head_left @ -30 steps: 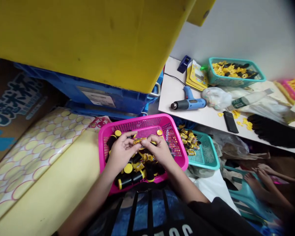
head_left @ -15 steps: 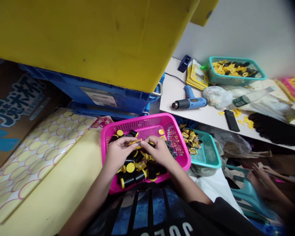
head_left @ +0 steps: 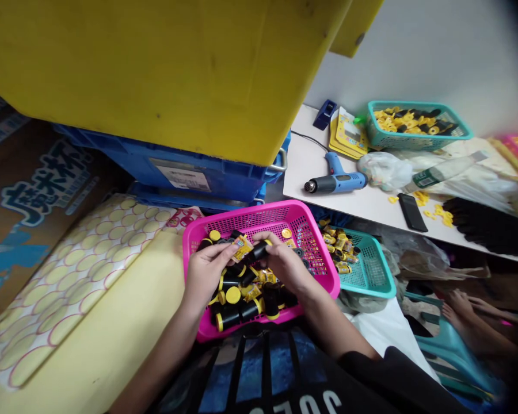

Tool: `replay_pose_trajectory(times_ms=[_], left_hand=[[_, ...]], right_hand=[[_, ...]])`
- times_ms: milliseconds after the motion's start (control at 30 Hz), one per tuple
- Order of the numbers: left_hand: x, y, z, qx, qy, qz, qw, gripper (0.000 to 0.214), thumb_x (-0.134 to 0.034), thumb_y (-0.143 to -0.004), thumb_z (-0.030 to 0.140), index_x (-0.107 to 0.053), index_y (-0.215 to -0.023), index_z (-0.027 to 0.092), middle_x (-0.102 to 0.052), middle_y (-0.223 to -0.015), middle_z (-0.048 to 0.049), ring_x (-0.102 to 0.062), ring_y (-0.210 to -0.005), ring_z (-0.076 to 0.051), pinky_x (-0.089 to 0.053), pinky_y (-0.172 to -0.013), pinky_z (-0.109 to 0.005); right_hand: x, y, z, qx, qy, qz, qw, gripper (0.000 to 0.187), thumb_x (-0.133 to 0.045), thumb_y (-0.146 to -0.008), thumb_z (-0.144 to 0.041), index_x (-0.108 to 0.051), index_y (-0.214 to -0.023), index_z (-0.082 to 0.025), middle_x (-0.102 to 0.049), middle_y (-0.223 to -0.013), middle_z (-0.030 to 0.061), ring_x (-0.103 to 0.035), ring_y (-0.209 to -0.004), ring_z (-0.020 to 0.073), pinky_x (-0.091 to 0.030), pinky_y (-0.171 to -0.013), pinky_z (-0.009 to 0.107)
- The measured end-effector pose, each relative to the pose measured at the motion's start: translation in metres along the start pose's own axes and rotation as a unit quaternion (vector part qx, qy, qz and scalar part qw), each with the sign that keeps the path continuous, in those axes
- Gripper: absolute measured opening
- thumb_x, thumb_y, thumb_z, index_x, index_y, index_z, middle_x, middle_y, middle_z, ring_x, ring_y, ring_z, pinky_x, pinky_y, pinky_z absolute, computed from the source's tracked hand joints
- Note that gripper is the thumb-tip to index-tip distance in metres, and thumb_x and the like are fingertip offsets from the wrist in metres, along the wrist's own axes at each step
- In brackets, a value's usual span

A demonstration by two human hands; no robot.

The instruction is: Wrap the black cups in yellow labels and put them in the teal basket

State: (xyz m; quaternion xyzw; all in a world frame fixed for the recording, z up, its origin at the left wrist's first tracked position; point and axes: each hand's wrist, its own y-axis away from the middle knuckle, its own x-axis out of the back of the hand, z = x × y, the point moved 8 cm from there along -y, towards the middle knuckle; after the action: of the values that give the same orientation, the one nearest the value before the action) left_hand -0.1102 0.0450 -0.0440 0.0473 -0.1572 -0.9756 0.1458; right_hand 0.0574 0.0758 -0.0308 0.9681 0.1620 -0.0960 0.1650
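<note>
My left hand [head_left: 205,273] pinches a small yellow printed label [head_left: 242,247] between thumb and fingers. In my right hand [head_left: 285,265] is a black cylinder [head_left: 257,252], tilted, its end close to the label. Both hands are over a pink plastic basket [head_left: 322,244] in front of me. Black cylinders with yellow ends [head_left: 228,317] and loose yellow labels [head_left: 252,292] lie heaped inside it. A round yellow cap [head_left: 286,233] lies near the basket's back side.
To the right, a teal basket [head_left: 386,279] holds labelled cylinders [head_left: 339,247]. On the white table are a blue heat gun [head_left: 343,182], a phone [head_left: 412,211] and another teal basket [head_left: 418,140]. Blue and yellow crates [head_left: 228,184] stand ahead; another person's hands [head_left: 461,305] show at right.
My hands have moved slightly apart. The label now shows its flat printed face in my left hand, and the black cylinder shows clearly in my right. The view has shifted slightly.
</note>
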Motion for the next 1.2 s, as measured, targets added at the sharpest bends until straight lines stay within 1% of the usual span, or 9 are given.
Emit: replay_pose_trajectory(times_ms=[67,133,267,400,500,633,867,1033,1200], left_hand=[[-0.002,0.000,-0.003,0.016,0.006,-0.025,1.000,0.032,-0.080,-0.066,0.043,-0.079,-0.084,0.018,-0.077,-0.074,-0.0045,-0.067,-0.061,-0.016,-0.056,-0.063,-0.028],[-0.005,0.001,-0.004,0.023,0.015,-0.046,0.999,0.039,-0.080,-0.065,0.047,-0.079,-0.089,0.017,-0.078,-0.081,-0.0069,-0.070,-0.068,-0.019,-0.058,-0.068,-0.030],[-0.008,0.003,-0.002,0.013,0.030,-0.050,0.998,0.045,-0.082,-0.061,0.052,-0.079,-0.089,0.016,-0.079,-0.086,-0.0083,-0.070,-0.069,-0.019,-0.060,-0.069,-0.033],[-0.012,0.003,0.003,-0.017,0.036,-0.064,0.997,0.044,-0.081,-0.062,0.053,-0.079,-0.088,0.018,-0.078,-0.094,-0.0082,-0.071,-0.068,-0.019,-0.062,-0.068,-0.033],[-0.014,0.002,0.009,-0.063,-0.005,-0.077,0.995,0.038,-0.079,-0.066,0.051,-0.079,-0.091,0.021,-0.078,-0.097,-0.0074,-0.073,-0.077,-0.020,-0.062,-0.072,-0.032],[-0.018,0.001,0.014,-0.116,-0.073,-0.088,0.987,0.028,-0.078,-0.070,0.044,-0.079,-0.090,0.025,-0.078,-0.098,-0.0061,-0.073,-0.090,-0.022,-0.059,-0.085,-0.033],[-0.034,0.002,0.014,-0.120,-0.077,-0.126,0.982,0.023,-0.074,-0.075,0.038,-0.078,-0.094,0.024,-0.078,-0.100,-0.0066,-0.073,-0.090,-0.022,-0.059,-0.085,-0.033],[-0.044,0.001,0.016,-0.114,-0.080,-0.120,0.983,0.024,-0.075,-0.074,0.038,-0.079,-0.092,0.023,-0.078,-0.100,-0.0068,-0.072,-0.092,-0.023,-0.057,-0.089,-0.034],[-0.057,0.009,0.012,-0.021,-0.019,-0.154,0.988,0.032,-0.077,-0.073,0.041,-0.077,-0.099,0.022,-0.078,-0.099,-0.0071,-0.073,-0.082,-0.020,-0.060,-0.075,-0.030]], right_hand=[[0.014,0.002,-0.012,0.021,-0.038,0.032,0.999,0.031,-0.068,-0.073,-0.035,-0.061,-0.102,-0.024,-0.063,-0.089,0.0015,-0.057,-0.073,0.0142,-0.045,-0.064,0.025],[0.024,0.004,-0.024,0.038,-0.037,0.046,0.998,0.035,-0.074,-0.070,-0.031,-0.061,-0.102,-0.025,-0.065,-0.089,0.0010,-0.060,-0.075,0.0139,-0.048,-0.071,0.027],[0.026,0.004,-0.040,0.054,0.009,0.004,0.999,0.034,-0.079,-0.070,-0.040,-0.066,-0.097,-0.024,-0.068,-0.086,0.0008,-0.062,-0.075,0.0138,-0.050,-0.074,0.029],[0.023,0.000,-0.039,0.048,0.059,-0.046,0.996,0.033,-0.080,-0.069,-0.039,-0.069,-0.096,-0.023,-0.070,-0.094,0.0013,-0.063,-0.084,0.0149,-0.050,-0.079,0.031],[0.026,-0.003,-0.031,0.024,0.071,-0.059,0.995,0.035,-0.081,-0.068,-0.037,-0.069,-0.098,-0.023,-0.069,-0.091,0.0002,-0.063,-0.079,0.0126,-0.050,-0.074,0.028],[0.032,-0.004,-0.026,0.002,0.095,-0.055,0.994,0.032,-0.080,-0.069,-0.042,-0.069,-0.088,-0.019,-0.068,-0.080,-0.0006,-0.060,-0.069,0.0109,-0.049,-0.067,0.026],[0.042,-0.002,-0.021,-0.016,0.160,-0.038,0.986,0.031,-0.071,-0.077,-0.049,-0.070,-0.082,-0.018,-0.061,-0.066,-0.0020,-0.052,-0.054,0.0084,-0.042,-0.054,0.024],[0.042,0.001,-0.011,0.009,0.073,-0.037,0.997,0.035,-0.083,-0.065,-0.039,-0.068,-0.091,-0.020,-0.063,-0.073,-0.0025,-0.057,-0.063,0.0109,-0.048,-0.063,0.026],[0.039,0.007,-0.006,0.067,-0.033,-0.044,0.996,0.039,-0.086,-0.062,-0.029,-0.064,-0.094,-0.025,-0.065,-0.094,-0.0007,-0.062,-0.083,0.0143,-0.050,-0.079,0.031]])
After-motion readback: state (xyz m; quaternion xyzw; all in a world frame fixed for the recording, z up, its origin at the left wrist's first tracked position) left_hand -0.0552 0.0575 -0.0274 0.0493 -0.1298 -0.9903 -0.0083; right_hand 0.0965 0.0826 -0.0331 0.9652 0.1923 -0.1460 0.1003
